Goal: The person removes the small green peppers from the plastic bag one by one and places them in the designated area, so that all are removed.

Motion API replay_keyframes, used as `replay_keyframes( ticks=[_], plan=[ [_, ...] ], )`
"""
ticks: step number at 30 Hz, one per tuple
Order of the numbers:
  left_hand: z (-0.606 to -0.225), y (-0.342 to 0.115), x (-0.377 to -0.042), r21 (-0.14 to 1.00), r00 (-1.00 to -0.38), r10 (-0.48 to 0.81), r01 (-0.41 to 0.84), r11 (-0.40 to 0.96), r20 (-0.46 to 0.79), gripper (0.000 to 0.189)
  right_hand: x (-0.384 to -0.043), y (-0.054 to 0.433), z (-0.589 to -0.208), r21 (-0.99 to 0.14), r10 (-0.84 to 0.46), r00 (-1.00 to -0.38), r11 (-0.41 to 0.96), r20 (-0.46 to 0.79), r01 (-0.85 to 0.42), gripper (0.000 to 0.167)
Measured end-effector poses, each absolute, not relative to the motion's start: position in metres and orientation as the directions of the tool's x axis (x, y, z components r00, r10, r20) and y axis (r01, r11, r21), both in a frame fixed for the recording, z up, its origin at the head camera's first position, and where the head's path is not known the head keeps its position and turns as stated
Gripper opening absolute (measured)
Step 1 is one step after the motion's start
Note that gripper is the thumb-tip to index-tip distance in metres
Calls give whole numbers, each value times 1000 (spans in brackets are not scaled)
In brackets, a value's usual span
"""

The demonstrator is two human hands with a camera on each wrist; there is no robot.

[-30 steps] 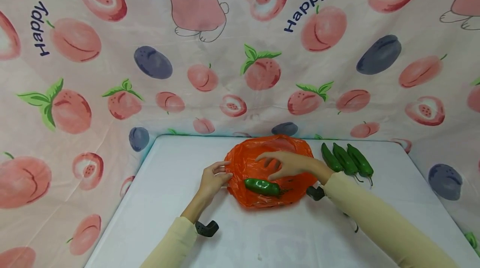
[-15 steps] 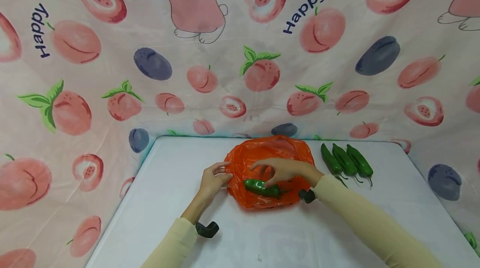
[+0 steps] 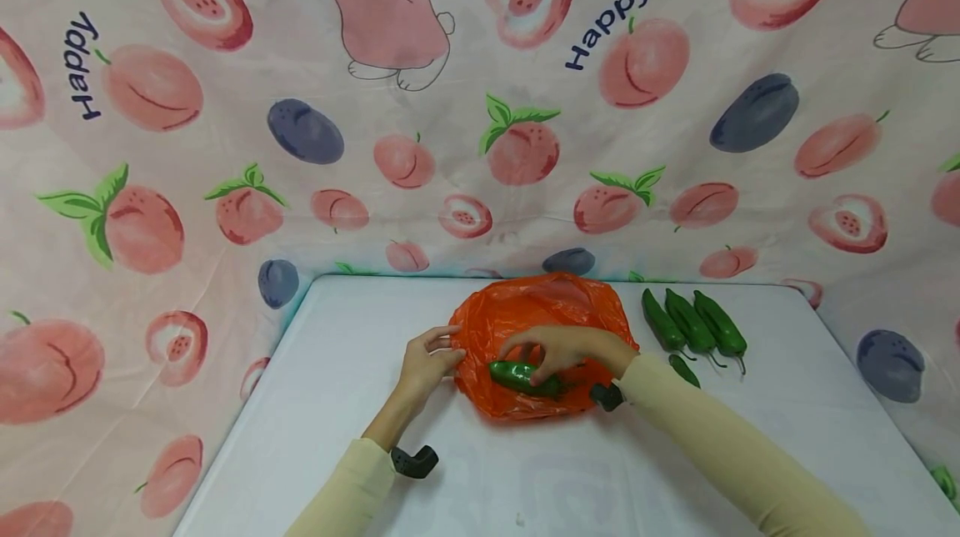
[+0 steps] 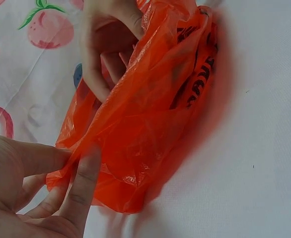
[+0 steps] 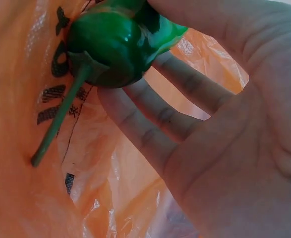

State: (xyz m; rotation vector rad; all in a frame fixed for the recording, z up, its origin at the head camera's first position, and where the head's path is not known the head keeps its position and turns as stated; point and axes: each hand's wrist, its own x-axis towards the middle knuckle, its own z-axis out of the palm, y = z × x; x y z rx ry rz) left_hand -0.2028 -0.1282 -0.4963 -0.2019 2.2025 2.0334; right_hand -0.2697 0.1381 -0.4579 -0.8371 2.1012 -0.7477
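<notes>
An orange-red plastic bag [image 3: 491, 316] lies with its mouth open on the white table. My left hand [image 3: 426, 363] pinches the bag's left rim; in the left wrist view the thin film [image 4: 120, 163] passes between thumb and fingers. Reaching into the bag, my right hand [image 3: 564, 348] holds a glossy green chili pepper [image 3: 513, 375] between thumb and fingers. Close up in the right wrist view, the pepper [image 5: 106, 42] has its stem pointing down and left, with fingers [image 5: 150, 131] under it and the thumb across its top.
Three green chili peppers [image 3: 693, 322] lie side by side at the back right of the white table [image 3: 360, 312]. Another pepper [image 3: 683, 371] shows partly beside the right sleeve [image 3: 720, 437]. A fruit-print cloth [image 3: 450, 103] hangs behind the table.
My right hand has come down and left inside the bag, and its fingers have closed on the chili pepper. The left hand stays at the bag's rim. A pepper near the right sleeve is now uncovered.
</notes>
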Motion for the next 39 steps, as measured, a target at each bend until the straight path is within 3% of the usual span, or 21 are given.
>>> replay_keyframes(
  ticks=[39],
  plan=[
    [-498,-128,-203,980,-983,-14,-184,73,-184,40,-268,137,-459,-703,-731,-530,639,-430,-312,46]
  ],
)
